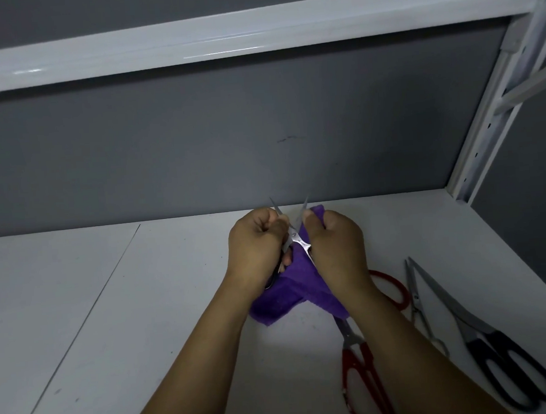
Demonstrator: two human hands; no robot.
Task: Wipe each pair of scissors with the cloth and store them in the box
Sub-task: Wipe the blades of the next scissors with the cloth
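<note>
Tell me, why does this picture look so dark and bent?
Head view: dim overall, with a brighter patch on the table below the purple cloth; glare streaks on the white beam; the wide lens slightly bows that beam; the tips of the small scissors look blurred.

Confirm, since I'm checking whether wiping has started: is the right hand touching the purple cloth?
Touching. The head view shows the right hand gripping the purple cloth, which bunches out above its fingers beside the small scissors.
</note>
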